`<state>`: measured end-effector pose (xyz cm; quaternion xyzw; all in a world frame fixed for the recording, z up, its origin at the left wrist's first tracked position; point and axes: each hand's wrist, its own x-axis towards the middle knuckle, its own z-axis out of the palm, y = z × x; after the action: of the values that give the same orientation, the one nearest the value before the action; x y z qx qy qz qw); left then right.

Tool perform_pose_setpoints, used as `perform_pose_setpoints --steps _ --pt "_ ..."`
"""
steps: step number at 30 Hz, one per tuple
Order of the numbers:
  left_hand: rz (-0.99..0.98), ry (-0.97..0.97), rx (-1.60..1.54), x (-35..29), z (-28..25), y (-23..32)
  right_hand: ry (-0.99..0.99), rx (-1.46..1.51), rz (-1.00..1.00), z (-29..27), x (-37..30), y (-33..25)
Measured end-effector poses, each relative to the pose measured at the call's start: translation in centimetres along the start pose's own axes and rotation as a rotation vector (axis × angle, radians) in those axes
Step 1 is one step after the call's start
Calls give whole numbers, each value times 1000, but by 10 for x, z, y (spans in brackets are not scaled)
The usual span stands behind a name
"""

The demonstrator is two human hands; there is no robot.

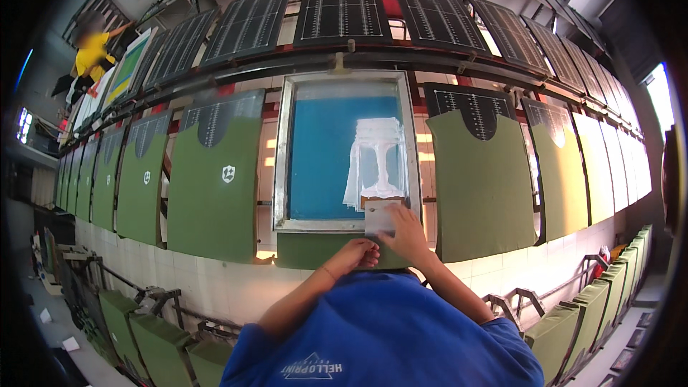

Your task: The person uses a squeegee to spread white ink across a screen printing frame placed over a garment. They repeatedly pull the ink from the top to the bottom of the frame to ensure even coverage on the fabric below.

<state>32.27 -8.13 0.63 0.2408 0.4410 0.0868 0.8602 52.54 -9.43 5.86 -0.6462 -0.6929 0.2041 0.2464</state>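
Note:
In front of me lies a screen-printing frame (282,165) with a metal rim and blue mesh. White ink (380,129) is spread over the right part of the mesh, with a thick ridge near its lower end. My right hand (406,233) is closed on a squeegee (378,216), a grey plate with a brown edge, at the frame's near right corner. Curled up just left of it is my left hand (360,251), close to the plate's lower edge; whether it holds anything is hidden. Under the frame, a green shirt (308,249) shows along the near side.
Left of the frame, a green shirt (215,193) bearing a small white emblem is stretched on a board. To the right is a plain green shirt (484,186). Black boards (344,14) line the far side. A person in yellow (93,54) stands far left.

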Motion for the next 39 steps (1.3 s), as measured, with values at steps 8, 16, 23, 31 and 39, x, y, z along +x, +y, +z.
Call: perform_pose_setpoints --steps 8,16,23,31,39 --pt "27 -39 -437 38 14 -10 -240 -357 -86 -14 40 -14" --pt "92 171 -421 51 29 -18 -180 -290 -3 -48 169 13" --pt "105 170 -400 48 29 -17 -122 -413 -130 -39 256 34" --pt "125 197 -356 48 31 -18 -234 -359 -51 -24 176 22" --pt "396 520 534 -11 38 14 -115 -165 -88 -11 39 -16"
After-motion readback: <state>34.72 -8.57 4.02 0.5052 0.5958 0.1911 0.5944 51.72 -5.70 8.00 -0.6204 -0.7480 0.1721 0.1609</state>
